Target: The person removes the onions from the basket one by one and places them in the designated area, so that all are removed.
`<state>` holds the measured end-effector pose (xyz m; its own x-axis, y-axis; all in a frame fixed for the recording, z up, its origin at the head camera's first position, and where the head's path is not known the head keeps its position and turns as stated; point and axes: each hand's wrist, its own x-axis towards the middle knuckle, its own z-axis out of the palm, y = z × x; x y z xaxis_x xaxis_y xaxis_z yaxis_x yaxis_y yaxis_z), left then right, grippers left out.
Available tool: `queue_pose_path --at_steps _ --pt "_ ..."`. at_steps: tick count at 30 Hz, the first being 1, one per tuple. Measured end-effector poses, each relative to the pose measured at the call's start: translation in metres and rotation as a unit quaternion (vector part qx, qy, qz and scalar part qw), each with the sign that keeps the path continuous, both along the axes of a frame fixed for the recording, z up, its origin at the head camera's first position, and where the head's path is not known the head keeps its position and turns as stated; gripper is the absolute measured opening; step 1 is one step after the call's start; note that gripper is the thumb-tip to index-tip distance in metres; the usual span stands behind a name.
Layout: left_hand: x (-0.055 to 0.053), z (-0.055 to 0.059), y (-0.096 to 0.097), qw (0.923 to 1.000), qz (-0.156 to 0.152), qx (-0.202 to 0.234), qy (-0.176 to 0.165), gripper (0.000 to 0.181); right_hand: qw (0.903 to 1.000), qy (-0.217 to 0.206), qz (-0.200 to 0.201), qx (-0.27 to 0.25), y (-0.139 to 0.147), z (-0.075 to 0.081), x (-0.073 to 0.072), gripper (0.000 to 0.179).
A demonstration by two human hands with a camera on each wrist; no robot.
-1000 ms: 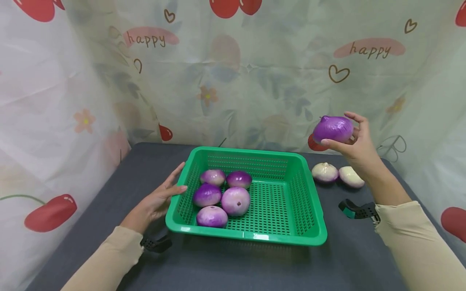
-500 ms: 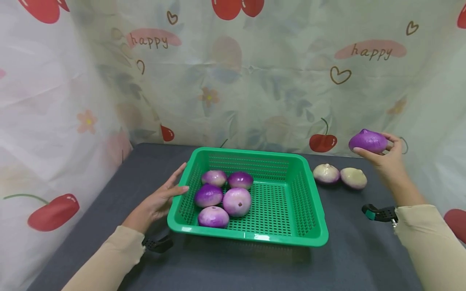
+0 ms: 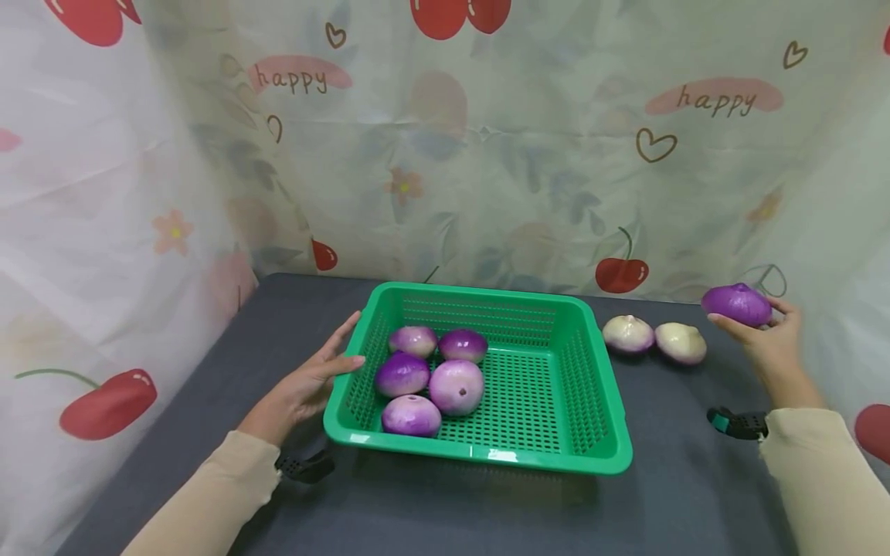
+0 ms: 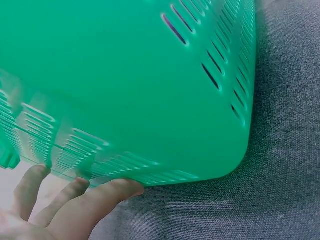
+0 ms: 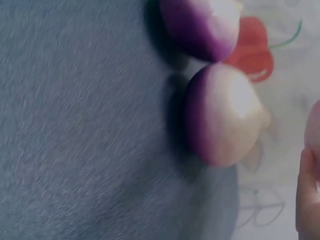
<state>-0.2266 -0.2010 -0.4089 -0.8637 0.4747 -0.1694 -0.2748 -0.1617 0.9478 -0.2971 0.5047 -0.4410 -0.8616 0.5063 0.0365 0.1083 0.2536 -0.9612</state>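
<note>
The right hand [image 3: 779, 344] is gripping an onion [image 3: 737, 304], probably firm, slippery, best held around its middle, while the left hand [image 3: 302, 390], outstretched, is touching the basket [image 3: 501, 455].

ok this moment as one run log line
right hand: holds purple onion | left hand: touches left side of green basket | in basket: five onions | on table, right of basket: two paler onions

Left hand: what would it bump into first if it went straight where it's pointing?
Most likely the green basket: the left hand points toward its side, and the fingers look like they touch it, though how firmly isn't clear.
</note>
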Motion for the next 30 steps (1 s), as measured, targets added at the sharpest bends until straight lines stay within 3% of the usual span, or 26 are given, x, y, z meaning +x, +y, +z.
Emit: queue_pose_path --at_steps 7,15,19,27,30 --pt "-0.001 -0.002 0.0 1.0 0.004 -0.003 -0.003 0.082 0.9968 -0.049 -0.055 -0.03 -0.003 -0.006 0.015 0.115" --pt "-0.002 -0.003 0.0 1.0 0.004 -0.004 -0.001 0.082 0.991 -0.098 -0.051 -0.075 -0.042 0.024 0.058 0.119" --pt "-0.001 -0.002 0.0 1.0 0.003 0.002 -0.003 0.082 0.9893 -0.112 -0.046 -0.082 -0.053 0.028 0.07 0.119" --pt "-0.001 -0.001 0.0 0.9999 0.003 0.009 -0.006 0.082 0.9854 -0.152 -0.059 0.049 -0.055 0.02 0.073 0.101" --pt "-0.001 -0.001 0.0 0.9999 0.001 0.012 -0.007 0.082 0.9835 -0.162 -0.055 0.058 -0.055 0.018 0.073 0.1"
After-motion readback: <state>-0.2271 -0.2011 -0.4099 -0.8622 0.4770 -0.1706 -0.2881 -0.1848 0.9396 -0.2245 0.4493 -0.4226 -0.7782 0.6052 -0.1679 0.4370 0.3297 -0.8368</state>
